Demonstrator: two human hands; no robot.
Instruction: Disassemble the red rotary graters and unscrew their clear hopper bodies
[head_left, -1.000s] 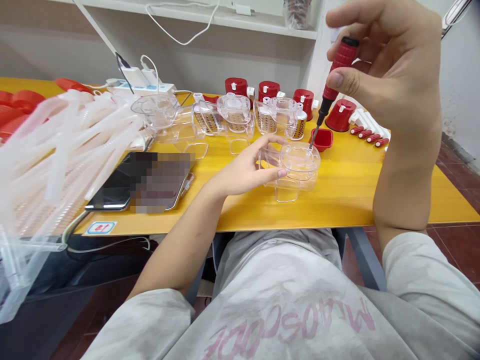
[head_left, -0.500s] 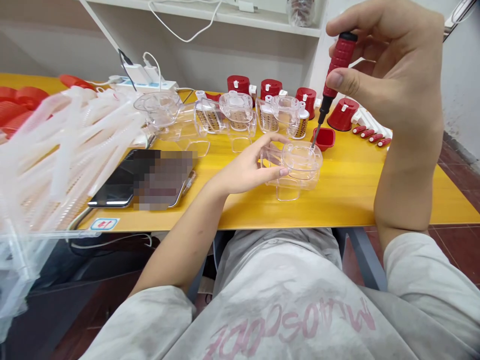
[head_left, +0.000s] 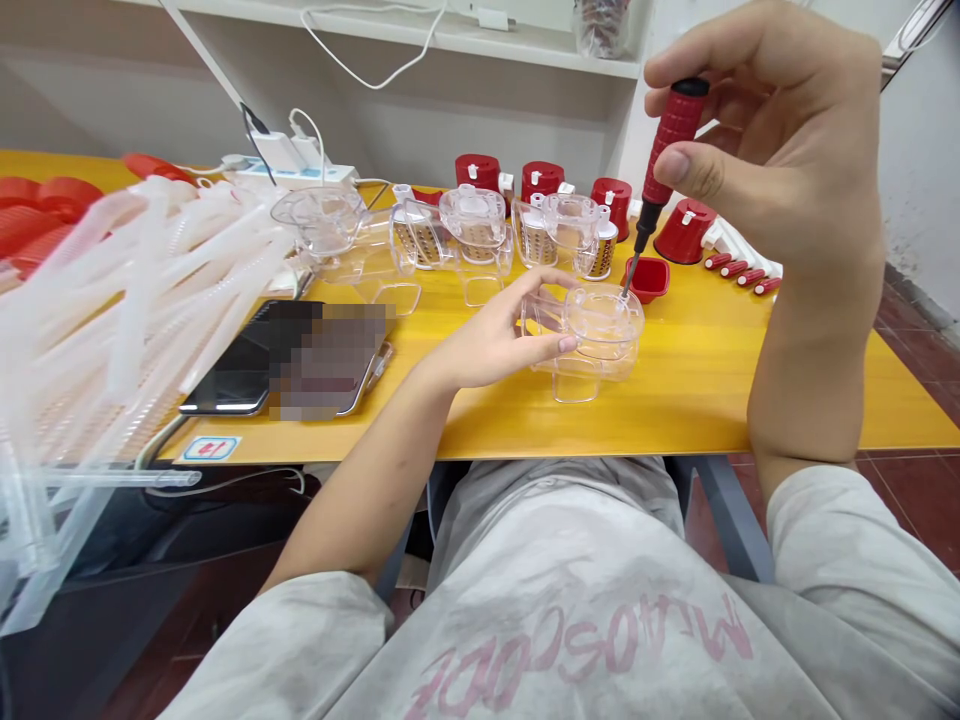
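Observation:
My left hand (head_left: 510, 335) is closed around the left side of a clear plastic housing (head_left: 604, 335), which rests on the yellow table. Its thumb lies along the near side, and some fingers show through the plastic. Raised above it, my right hand (head_left: 787, 140) grips a red screwdriver (head_left: 673, 135) with a black cap, held between thumb and fingers. The dark shaft slants down to the left, and its tip meets the housing's round top at the far right rim. Whether a screw sits under the tip is too small to tell.
Behind the housing stands a small red tray (head_left: 649, 280). Further back are several clear housings (head_left: 472, 215), red cups (head_left: 686, 230) and red-tipped white parts (head_left: 739, 265). Phones (head_left: 240, 365) lie at left beside a heap of translucent plastic strips (head_left: 127, 300). A power strip (head_left: 330, 174) sits behind.
The screwdriver's handle and my right hand have shifted very slightly down and left. The tip stays at the same spot on the rim, and my left hand keeps its hold.

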